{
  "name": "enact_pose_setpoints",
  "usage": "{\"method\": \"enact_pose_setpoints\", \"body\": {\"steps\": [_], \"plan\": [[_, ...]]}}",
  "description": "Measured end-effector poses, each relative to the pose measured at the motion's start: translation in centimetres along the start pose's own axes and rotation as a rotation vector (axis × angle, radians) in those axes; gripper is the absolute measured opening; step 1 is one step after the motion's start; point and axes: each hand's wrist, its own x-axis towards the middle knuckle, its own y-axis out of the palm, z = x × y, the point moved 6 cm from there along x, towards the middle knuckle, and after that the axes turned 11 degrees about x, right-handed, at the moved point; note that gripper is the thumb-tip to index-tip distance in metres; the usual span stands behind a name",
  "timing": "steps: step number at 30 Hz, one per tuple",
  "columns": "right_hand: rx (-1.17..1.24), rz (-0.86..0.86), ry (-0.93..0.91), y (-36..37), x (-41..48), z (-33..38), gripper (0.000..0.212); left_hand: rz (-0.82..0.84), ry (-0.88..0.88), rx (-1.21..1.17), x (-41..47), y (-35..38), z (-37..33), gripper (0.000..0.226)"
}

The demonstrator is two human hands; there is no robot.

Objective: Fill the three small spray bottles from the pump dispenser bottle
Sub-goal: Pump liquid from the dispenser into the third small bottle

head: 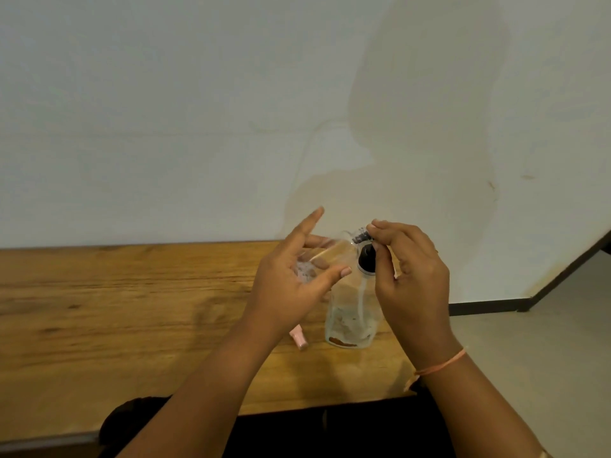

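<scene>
Where dark clothing [330, 434] fills the bottom edge, sits at a wooden bench [132, 309], strongly grained, spanning left to right and stopping short of a pale floor [545, 358] on the right. Faces a white wall [198, 110] just behind the bench, faintly yellow-stained above the grips, with dark skirting [489, 307] along the floor.

Has a small pink piece [299, 340] lying nearest on the bench, partly under the left wrist; cannot tell whether cap or bottle. Has the pump dispenser bottle [347, 322] standing upright just right of it: clear, with a black pump head [366, 263] and a white tube [362, 292] down into a shallow bubbly layer of liquid, brownish at the base.

Above that bottle, cradles a small spray bottle [330, 249] in the left grip [287, 282], tipped nearly on its side, thumb and lower fingers curled round the clear body, index finger straight and raised. Shows a pale amber tint inside; cannot tell how full. With the right grip [413, 276], pinches a dark ribbed top [361, 238] at the small bottle's mouth between thumb and fingertips, close by the pump head.
</scene>
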Motion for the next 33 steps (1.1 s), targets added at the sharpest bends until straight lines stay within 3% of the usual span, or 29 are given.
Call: {"method": "enact_pose_setpoints", "body": {"steps": [5, 19, 26, 33], "plan": [[0.002, -0.024, 0.011, 0.2, -0.1, 0.0, 0.021, -0.039, -0.014, -0.066, 0.1, -0.2, 0.2, 0.046], [-0.060, -0.010, 0.036, 0.8, -0.4, -0.1, 0.020, 0.017, -0.141, -0.252, -0.1, 1.0, 0.9, 0.044], [0.119, -0.070, 0.099, 0.3, 0.1, 0.5, 0.023, -0.031, -0.039, -0.208, 0.1, 0.1, -0.2, 0.048], [0.068, -0.035, 0.078, 0.5, -0.4, -0.3, 0.021, -0.001, -0.070, -0.178, 0.2, 0.7, 0.1, 0.045]]}}
